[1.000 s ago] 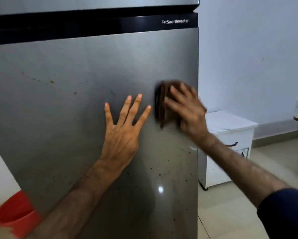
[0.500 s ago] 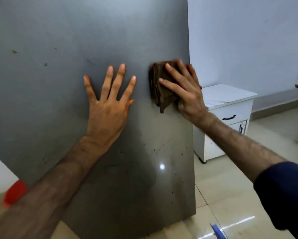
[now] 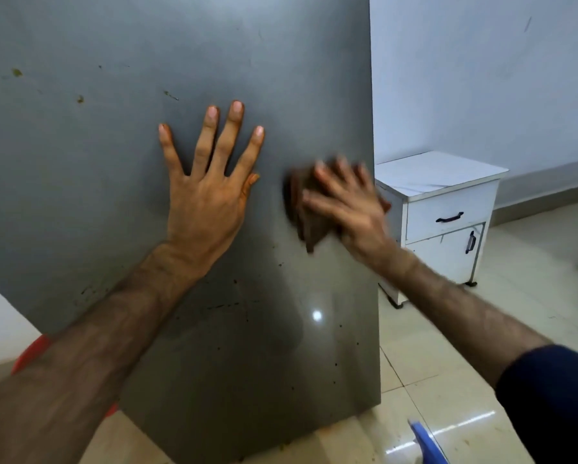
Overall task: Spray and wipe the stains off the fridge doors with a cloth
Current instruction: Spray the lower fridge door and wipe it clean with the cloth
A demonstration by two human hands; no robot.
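The grey steel fridge door (image 3: 113, 162) fills the left and middle of the view. Small brown and green stains (image 3: 80, 99) dot its upper left, and dark specks (image 3: 234, 306) scatter across its lower part. My left hand (image 3: 207, 192) lies flat on the door with fingers spread straight. Just to its right, my right hand (image 3: 348, 202) presses a dark brown cloth (image 3: 306, 212) against the door near its right edge; hand and cloth are motion-blurred. The cloth's lower corner hangs below my palm.
A white cabinet (image 3: 448, 209) with a drawer and a door stands right of the fridge against the pale wall. A red object (image 3: 30, 353) shows behind my left forearm. A blue object (image 3: 426, 443) pokes in at the bottom, over the tiled floor (image 3: 448, 363).
My right hand has wiped the cloth downward along the door's right edge. The left hand stays flat on the door. The view has dipped lower, then steadied.
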